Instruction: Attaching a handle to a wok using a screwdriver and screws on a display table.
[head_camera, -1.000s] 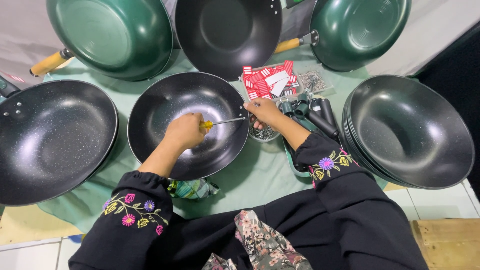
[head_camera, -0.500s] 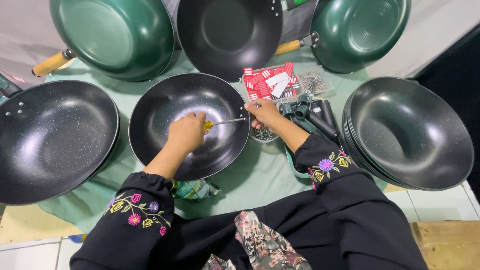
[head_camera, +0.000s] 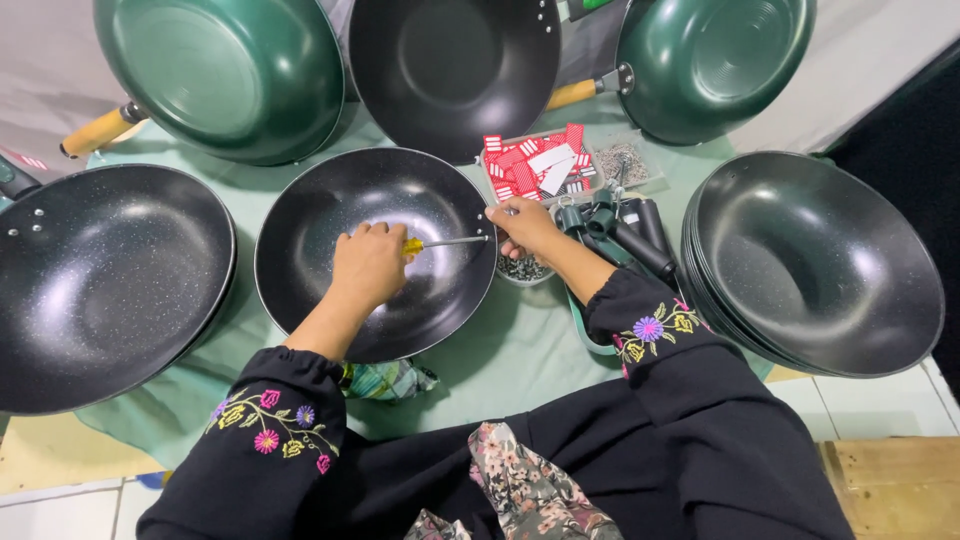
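While I am looking down from my head camera, my left hand (head_camera: 368, 266) is closing around the yellow handle of a screwdriver (head_camera: 445, 242) inside the black pan (head_camera: 330, 200) in front of me. The fingers are wrapped tight on the grip, so only a bit of yellow is showing. The screwdriver's metal shaft is lying almost level, its long axis running from my left hand toward the right rim of the pan. There my right hand (head_camera: 525, 226) is pinching the rim from outside, fingers together at the very spot the tip is pointing to; whether they are holding a small part as well, I cannot tell. So the tip is lying just beside my right hand, and the handle end is in my left.

Just under my right hand a small dish of screws (head_camera: 522, 268) is sitting on the green cloth (head_camera: 520, 350). Black handles (head_camera: 630, 235) are lying just to the right, near a stack of pans (head_camera: 815, 265). A clear box of red and white slips (head_camera: 538, 166) is standing behind my right hand. More pans are ringing the cloth, two of them green pans (head_camera: 225, 75) with wooden handles.
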